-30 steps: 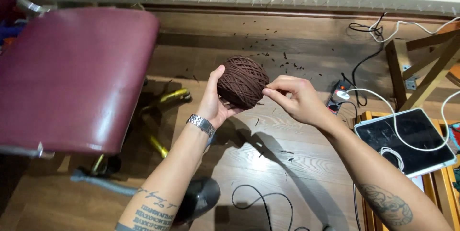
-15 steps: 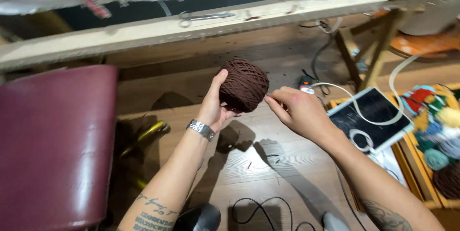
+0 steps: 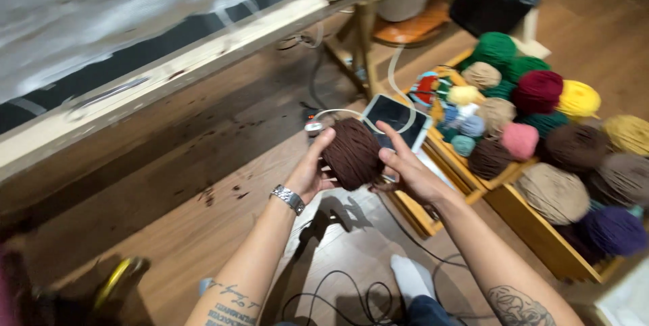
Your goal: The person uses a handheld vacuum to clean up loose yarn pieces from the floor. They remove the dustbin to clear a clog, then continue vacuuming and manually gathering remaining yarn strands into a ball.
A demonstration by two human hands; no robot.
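Observation:
A dark brown ball of yarn (image 3: 352, 153) sits between both my hands above the wooden floor. My left hand (image 3: 310, 171), with a metal watch at the wrist, cups the ball from the left, fingers curled over its top. My right hand (image 3: 405, 168) presses against its right side, thumb and fingers spread on the yarn. Both forearms carry tattoos.
A wooden crate (image 3: 534, 231) at right holds several yarn balls in green, maroon, yellow, pink, tan, brown and purple. A tablet (image 3: 397, 118) with a white cable lies on its near corner. A long wooden beam (image 3: 169, 62) runs across the upper left. Black cables (image 3: 351, 299) lie by my foot.
The view has swung right, so the maroon chair is gone and the yarn crate shows. My right hand went from pinching beside the ball to gripping its side.

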